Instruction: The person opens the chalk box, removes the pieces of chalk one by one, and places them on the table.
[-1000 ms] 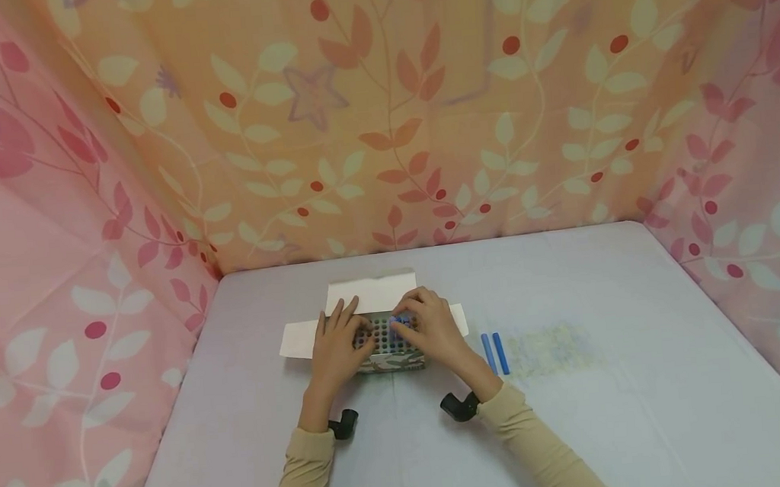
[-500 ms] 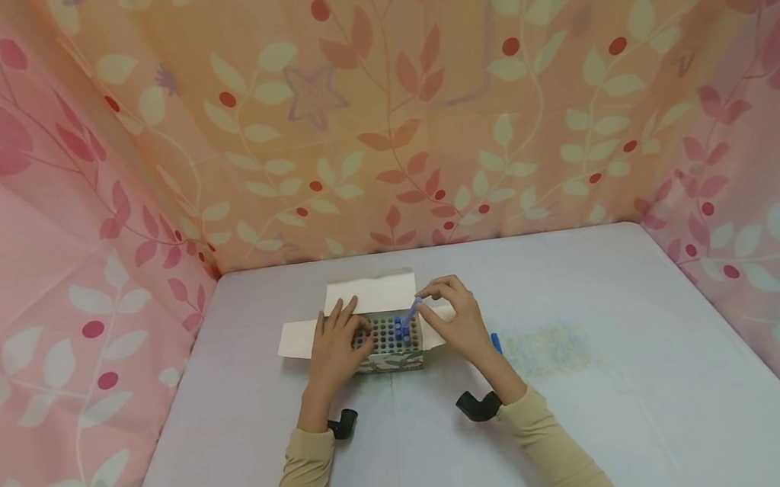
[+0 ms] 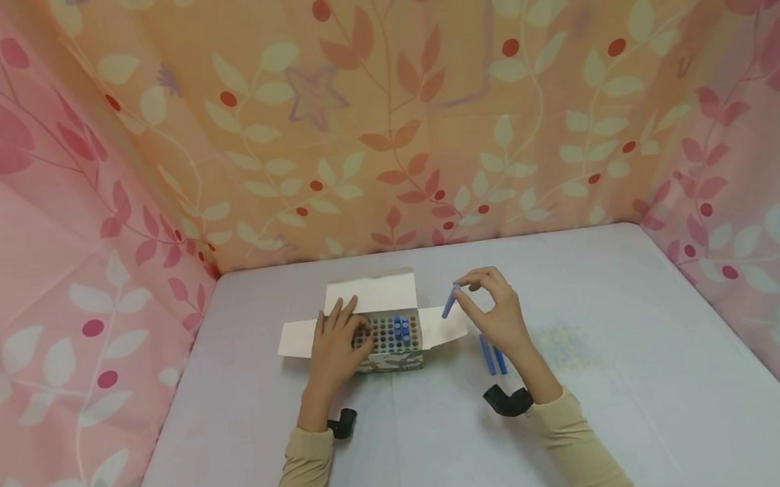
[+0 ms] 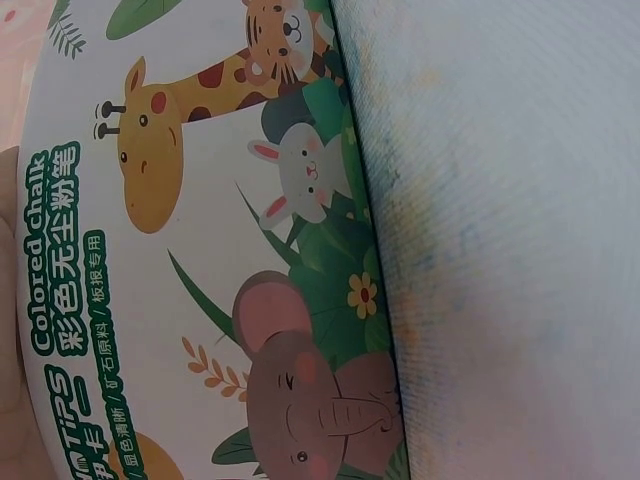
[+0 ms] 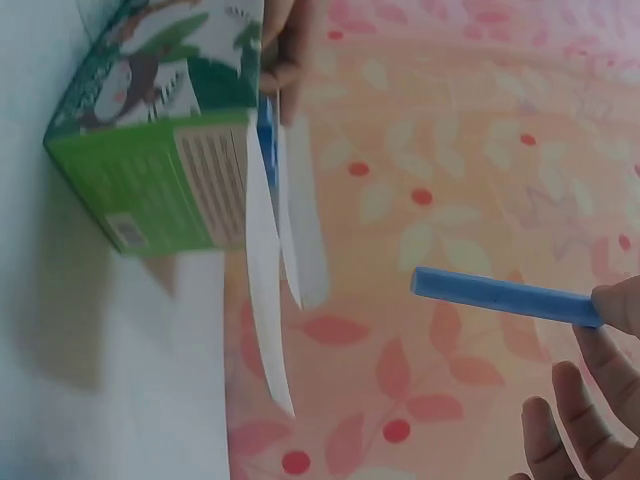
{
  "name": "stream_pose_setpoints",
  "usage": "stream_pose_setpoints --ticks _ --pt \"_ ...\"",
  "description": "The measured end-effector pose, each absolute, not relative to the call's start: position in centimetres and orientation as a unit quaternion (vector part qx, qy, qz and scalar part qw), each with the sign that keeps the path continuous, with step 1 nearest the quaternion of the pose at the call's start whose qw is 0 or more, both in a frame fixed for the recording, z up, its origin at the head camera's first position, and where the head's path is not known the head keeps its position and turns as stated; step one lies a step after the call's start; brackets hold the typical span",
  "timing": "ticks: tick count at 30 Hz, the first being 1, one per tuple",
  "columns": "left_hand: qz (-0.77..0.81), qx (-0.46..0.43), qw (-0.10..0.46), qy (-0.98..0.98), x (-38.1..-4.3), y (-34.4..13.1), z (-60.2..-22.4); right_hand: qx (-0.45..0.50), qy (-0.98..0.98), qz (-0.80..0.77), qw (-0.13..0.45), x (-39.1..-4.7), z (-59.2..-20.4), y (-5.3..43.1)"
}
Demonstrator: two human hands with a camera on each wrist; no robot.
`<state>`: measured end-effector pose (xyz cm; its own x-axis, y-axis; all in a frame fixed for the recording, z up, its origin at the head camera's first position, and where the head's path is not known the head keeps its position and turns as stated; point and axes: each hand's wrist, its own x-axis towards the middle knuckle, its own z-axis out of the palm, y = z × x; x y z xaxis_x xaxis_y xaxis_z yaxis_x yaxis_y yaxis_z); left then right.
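Note:
In the head view my right hand (image 3: 499, 313) pinches one end of a blue chalk stick (image 3: 449, 301) between thumb and fingertips, above the table to the right of the chalk box (image 3: 392, 362). The right wrist view shows that chalk stick (image 5: 500, 297) in full, its free end pointing toward the box. My left hand (image 3: 335, 349) rests over the left end of the box, fingers spread toward its back flap. Several blue chalk sticks (image 3: 402, 330) stand in the holed insert (image 3: 381, 337). Printed animals cover the box front (image 4: 220, 200) in the left wrist view.
Two more blue chalk sticks (image 3: 487, 354) lie on the table right of the box, partly behind my right wrist. White box flaps (image 3: 371, 294) stick out at the back and both sides. A yellowish smudge (image 3: 566, 346) marks the tablecloth. Patterned curtains (image 3: 387, 121) enclose the table.
My right hand has drawn a blue chalk stick up out of the box and carried it to the right. The left hand has stayed in place on the box.

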<state>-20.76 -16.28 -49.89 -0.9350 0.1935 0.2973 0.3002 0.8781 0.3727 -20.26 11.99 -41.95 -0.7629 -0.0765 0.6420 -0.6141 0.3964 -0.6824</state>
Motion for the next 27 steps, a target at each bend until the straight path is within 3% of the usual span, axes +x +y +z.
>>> stream_pose_setpoints --ticks 5,27 --pt "-0.212 -0.131 0.127 -0.960 -20.8 -16.3 -49.9 0.203 -0.811 0.482 0.262 -21.3 -43.2 14.7" --pt "-0.208 -0.133 0.128 -0.961 -20.9 -16.4 -50.1 0.099 -0.910 0.390 0.102 -21.6 -43.9 21.2"
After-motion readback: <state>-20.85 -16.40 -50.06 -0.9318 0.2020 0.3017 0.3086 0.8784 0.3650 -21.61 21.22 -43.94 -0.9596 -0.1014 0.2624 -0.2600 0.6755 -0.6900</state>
